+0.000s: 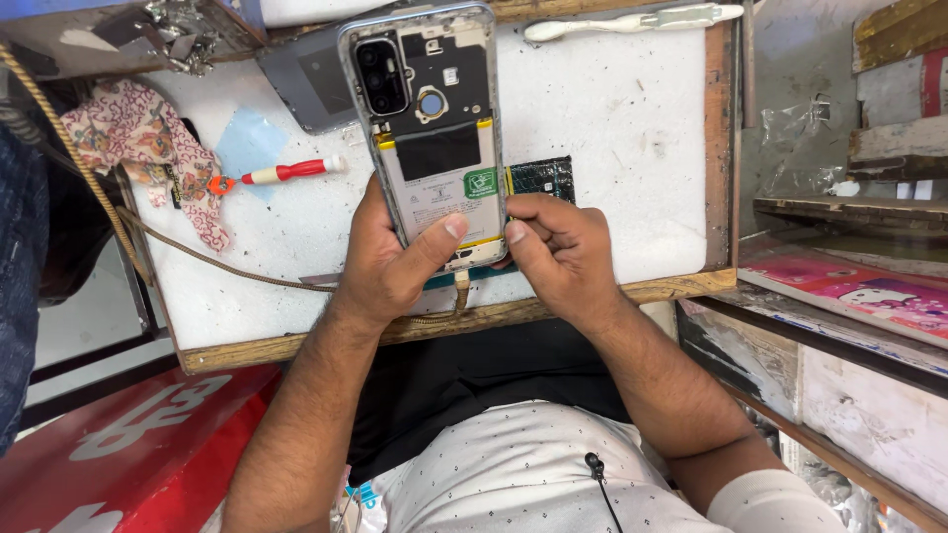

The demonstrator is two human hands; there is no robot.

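Both hands are wrapped around the lower end of a smartphone with its back cover off (432,128), so the black camera block, the dark inner plate and the pale battery with a green sticker are laid bare. The phone stands tilted up over the middle of a white worktop with a worn wooden edge (612,118), its camera end pointing away from the person. The left hand (390,262) clasps the phone's lower left side, thumb pressed flat on the battery face. The right hand (558,252) is curled closed against the lower right edge, thumb tip touching the frame near the bottom corner; whether anything small sits between those fingers cannot be told. Just behind the right hand a dark green patterned rectangular part (543,178) lies flat on the top. Left of the phone rests a red-and-white handled small screwdriver (281,174), its tip on a pale blue square sheet (247,143), and further left a crumpled floral cloth (138,143). A grey flat phone back panel (311,84) lies behind the phone, and a white toothbrush (632,20) lies along the far edge.
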